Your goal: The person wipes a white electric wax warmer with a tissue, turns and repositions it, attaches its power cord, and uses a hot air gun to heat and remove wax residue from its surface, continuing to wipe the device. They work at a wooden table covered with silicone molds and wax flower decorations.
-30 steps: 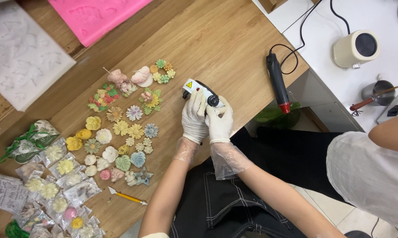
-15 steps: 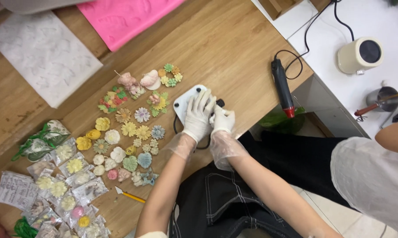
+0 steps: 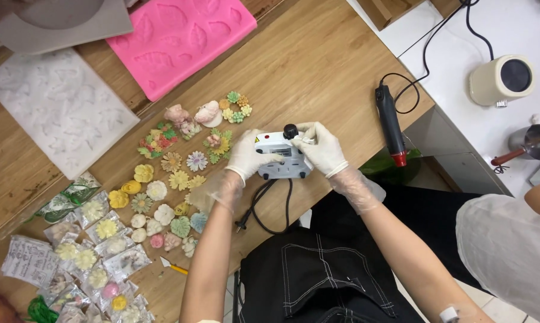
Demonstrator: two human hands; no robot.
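Near the table edge, both hands clasp the grey control box.

Two bare forearms reaching up from the lower edge and angling toward each other, gloved left hand and gloved right hand near together, palms down, fingers curled inward in a grip, thin clear cuffs loose at both wrists.

This looks like a small craft workshop, perhaps home-based. A wooden worktable carries silicone moulds at upper left, rows of small cast flowers, bagged pieces at lower left, and a heat gun toward the right.
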